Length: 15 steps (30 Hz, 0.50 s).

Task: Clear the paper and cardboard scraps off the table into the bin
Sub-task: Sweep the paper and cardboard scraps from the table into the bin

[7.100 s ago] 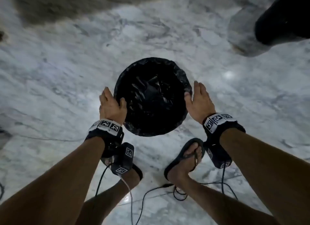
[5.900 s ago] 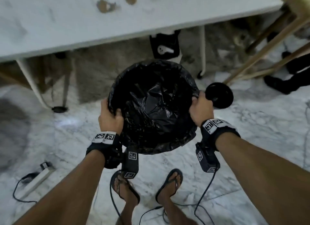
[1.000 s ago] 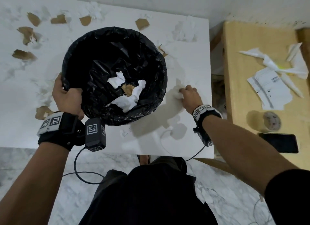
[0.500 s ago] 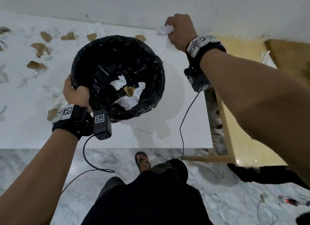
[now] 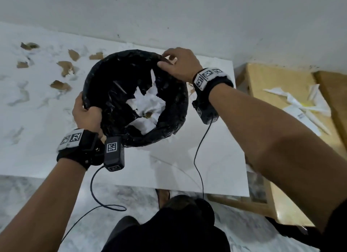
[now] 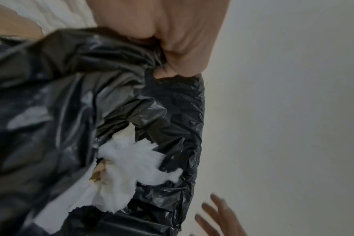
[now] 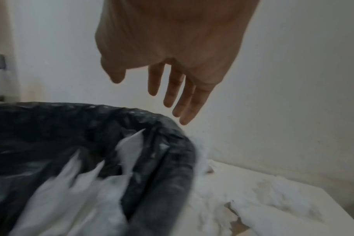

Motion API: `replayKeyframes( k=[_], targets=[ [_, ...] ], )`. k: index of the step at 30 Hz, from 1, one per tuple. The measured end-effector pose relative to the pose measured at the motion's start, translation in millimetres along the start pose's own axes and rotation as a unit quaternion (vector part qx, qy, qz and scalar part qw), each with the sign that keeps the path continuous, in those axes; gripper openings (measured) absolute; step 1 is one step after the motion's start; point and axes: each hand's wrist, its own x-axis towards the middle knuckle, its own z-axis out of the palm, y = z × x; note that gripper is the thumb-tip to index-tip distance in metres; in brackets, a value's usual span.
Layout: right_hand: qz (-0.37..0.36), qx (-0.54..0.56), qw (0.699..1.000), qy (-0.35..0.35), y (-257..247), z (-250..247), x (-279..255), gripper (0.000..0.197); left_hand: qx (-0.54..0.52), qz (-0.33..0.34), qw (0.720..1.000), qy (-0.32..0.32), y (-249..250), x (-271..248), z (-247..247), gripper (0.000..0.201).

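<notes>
A bin with a black liner is held over the white table. My left hand grips its near-left rim, the fingers curled on the liner. My right hand hovers over the far-right rim with straight, spread fingers and holds nothing. Crumpled white paper and a bit of cardboard lie in the bin. Brown cardboard scraps and white paper scraps are scattered over the table's left part. More torn paper lies beside the bin on the right.
A wooden table at the right carries white paper sheets. A white wall runs just behind the white table. Cables hang from both wrist cameras. A marble floor lies below.
My right hand, which held a white paper wad at the table's far edge, has come over the bin's rim and opened. The wad has left it, and more white paper shows in the bin.
</notes>
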Motion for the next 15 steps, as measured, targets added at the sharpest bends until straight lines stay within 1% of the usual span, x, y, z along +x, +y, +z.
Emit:
replayKeyframes(
  k=[2,4,7,10,12,13,14,15],
  targets=[
    [0.038,0.007,0.999,0.019,37.8,-4.9,16.2,0.044,0.010,-0.007,1.000,0.018,0.2,9.7,2.1,0.053],
    [0.077,-0.011,0.997,-0.004,78.2,-3.0,31.3,0.043,0.002,-0.023,0.999,0.030,-1.9,19.3,6.5,0.055],
    [0.125,-0.077,0.985,-0.095,131.8,17.0,47.4,0.052,-0.011,-0.051,0.998,0.042,-5.3,27.3,15.8,0.060],
    [0.150,-0.111,0.961,-0.206,169.4,52.7,50.7,0.080,-0.009,-0.067,0.996,0.051,-7.4,29.9,22.7,0.063],
    [0.160,-0.126,0.945,-0.255,189.8,78.6,46.0,0.096,-0.013,-0.071,0.996,0.057,-9.0,30.1,25.6,0.064],
    [0.155,-0.138,0.940,-0.271,198.3,89.8,43.0,0.100,-0.012,-0.071,0.996,0.058,-10.2,30.8,27.0,0.065],
    [0.143,-0.152,0.937,-0.281,204.4,98.1,40.0,0.099,-0.013,-0.068,0.996,0.054,-11.0,31.3,29.2,0.065],
    [0.125,-0.171,0.934,-0.287,208.0,103.0,38.7,0.094,-0.016,-0.064,0.997,0.050,-10.9,32.1,31.3,0.066]
  ],
)
